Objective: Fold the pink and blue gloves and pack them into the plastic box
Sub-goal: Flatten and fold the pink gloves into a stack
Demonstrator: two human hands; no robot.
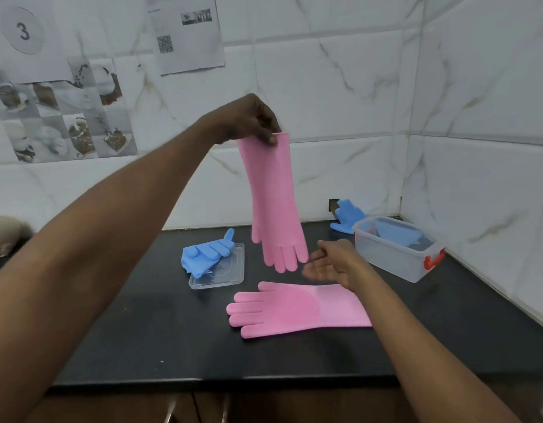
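Note:
My left hand (250, 120) pinches the cuff of a pink glove (275, 203), which hangs fingers-down above the black counter. My right hand (331, 262) is open, palm up, just right of the hanging glove's fingertips. A second pink glove (294, 308) lies flat on the counter with its fingers pointing left. On the clear lid (230, 274) rests a folded blue glove (207, 253). The clear plastic box (395, 254) with a red latch stands at the right with something blue inside. Another blue glove (346, 216) leans on the wall behind the box.
The black counter (172, 337) ends in a front edge near the bottom of the view. White marble-tiled walls meet in a corner at the back right. Papers are taped to the left wall. A beige object (3, 236) sits at the far left.

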